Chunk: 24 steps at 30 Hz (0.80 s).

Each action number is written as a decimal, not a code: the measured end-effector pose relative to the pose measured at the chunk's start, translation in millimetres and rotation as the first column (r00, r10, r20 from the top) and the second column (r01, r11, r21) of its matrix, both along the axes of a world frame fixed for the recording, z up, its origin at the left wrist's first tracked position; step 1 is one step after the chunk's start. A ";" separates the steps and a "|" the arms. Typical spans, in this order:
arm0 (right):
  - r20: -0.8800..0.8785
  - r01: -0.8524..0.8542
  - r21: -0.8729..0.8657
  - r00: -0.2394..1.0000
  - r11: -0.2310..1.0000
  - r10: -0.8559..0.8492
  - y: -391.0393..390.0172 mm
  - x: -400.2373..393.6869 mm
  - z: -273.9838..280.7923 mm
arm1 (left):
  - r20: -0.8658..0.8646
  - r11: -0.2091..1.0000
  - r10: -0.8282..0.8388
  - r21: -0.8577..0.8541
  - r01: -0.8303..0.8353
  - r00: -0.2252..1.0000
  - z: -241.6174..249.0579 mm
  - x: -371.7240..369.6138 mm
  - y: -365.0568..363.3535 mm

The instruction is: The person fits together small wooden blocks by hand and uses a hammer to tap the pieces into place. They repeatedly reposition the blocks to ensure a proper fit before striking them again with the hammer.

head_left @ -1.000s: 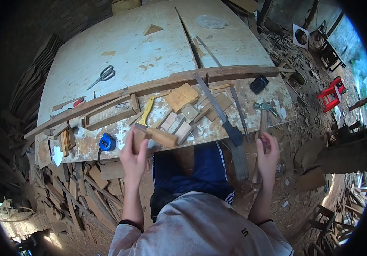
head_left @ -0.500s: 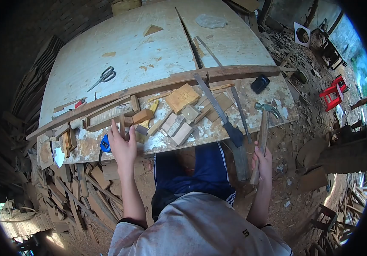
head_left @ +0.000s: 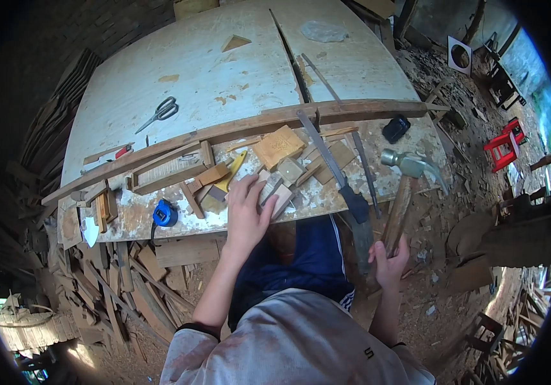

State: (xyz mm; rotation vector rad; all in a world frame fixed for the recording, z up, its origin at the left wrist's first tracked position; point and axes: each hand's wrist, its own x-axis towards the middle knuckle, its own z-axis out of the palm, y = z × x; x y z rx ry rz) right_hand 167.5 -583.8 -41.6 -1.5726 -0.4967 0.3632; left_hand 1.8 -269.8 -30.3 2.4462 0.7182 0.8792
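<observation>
My left hand (head_left: pixel 248 215) reaches over the front of the workbench, its fingers at a grooved wooden block (head_left: pixel 277 194). Whether it grips the block is hard to make out, as the fingertips partly cover it. In my right hand (head_left: pixel 390 260), off the bench's front edge, is a claw hammer (head_left: pixel 401 208), held by the handle with its head up. Close to my left hand are a yellow-handled tool (head_left: pixel 232 172), a small brown block (head_left: pixel 213 174) and a square wooden block (head_left: pixel 278 147). The blue tape measure (head_left: pixel 165 213) sits further left.
A long wooden beam (head_left: pixel 237 131) crosses the workbench (head_left: pixel 205 70). Scissors (head_left: pixel 159 114) lie behind it. A dark-handled saw (head_left: pixel 353 203), a metal file (head_left: pixel 366 172) and a black case (head_left: pixel 395 129) are on the right. Wood scraps (head_left: pixel 150 285) cover the floor.
My left hand has moved right, from beside the tape measure to the grooved block. The hammer has risen and its head now appears larger. A narrow wood piece near the brown block now shows fully.
</observation>
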 end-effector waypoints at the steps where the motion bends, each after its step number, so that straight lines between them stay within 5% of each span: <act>1: 0.016 -0.005 0.002 1.000 1.000 0.005 3.9 -6.9 -2.0 | 0.024 1.000 0.021 0.005 -0.021 0.999 1.1 3.2 -1.3; 5: 0.004 -0.012 -0.137 1.000 0.990 0.013 17.5 -21.1 -11.6 | 0.152 0.989 -0.006 -0.144 0.028 0.988 -17.5 5.8 -0.8; 8: -0.046 -0.126 -0.224 0.992 0.966 0.118 21.1 -26.6 -13.0 | 0.186 0.998 -0.045 0.051 0.036 0.981 -15.5 4.9 3.2; 17: -0.062 -0.084 -0.238 0.996 0.968 0.071 28.1 -36.6 -33.8 | 0.172 0.937 -0.146 0.338 0.081 0.974 -8.9 -8.8 9.2; 24: -0.076 -0.087 -0.267 0.995 0.960 0.069 28.9 -34.1 -32.2 | 0.047 0.962 -0.150 0.236 0.135 0.987 6.6 -12.5 16.8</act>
